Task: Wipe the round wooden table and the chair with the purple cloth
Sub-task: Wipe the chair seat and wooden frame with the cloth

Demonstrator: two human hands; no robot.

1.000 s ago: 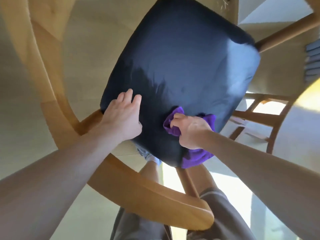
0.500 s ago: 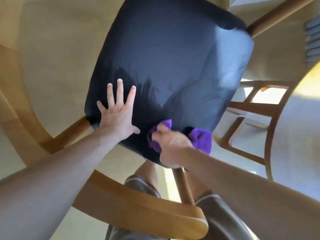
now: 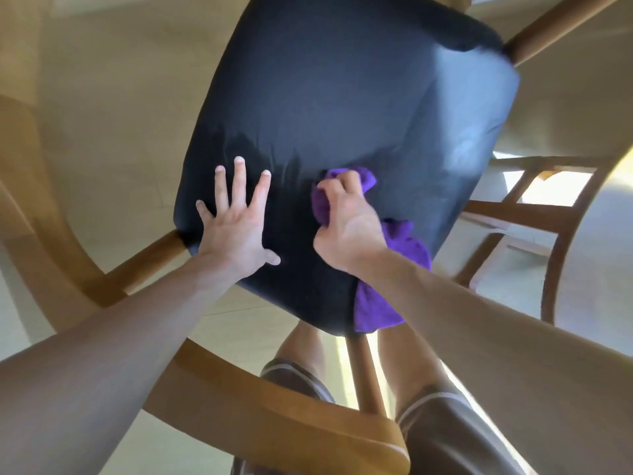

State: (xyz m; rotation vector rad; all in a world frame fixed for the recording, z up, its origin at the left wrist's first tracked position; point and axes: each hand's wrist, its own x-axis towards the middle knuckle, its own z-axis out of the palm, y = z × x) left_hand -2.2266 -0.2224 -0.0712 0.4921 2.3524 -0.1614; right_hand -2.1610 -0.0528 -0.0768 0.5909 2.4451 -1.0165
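Your right hand has carried the purple cloth up the dark seat cushion since half a second ago, from the near edge toward the middle, so the stroke is running toward 12 o'clock; judged from that, the chair seat is being wiped now and its far half is still to cover. Right hand: fingers curled tight, bunching the cloth, with a tuft showing past the knuckles at 12 o'clock and the rest trailing off the seat's near edge at 5 o'clock. Your left hand lies flat on the cushion at 9 o'clock of the right, fingers straight and now spread wider, holding nothing, apparently steadying the chair. The chair's curved wooden back rail sits at 6 o'clock, near your legs. A pale rounded tabletop edge shows at 3 o'clock; whether it has been wiped can't be told.
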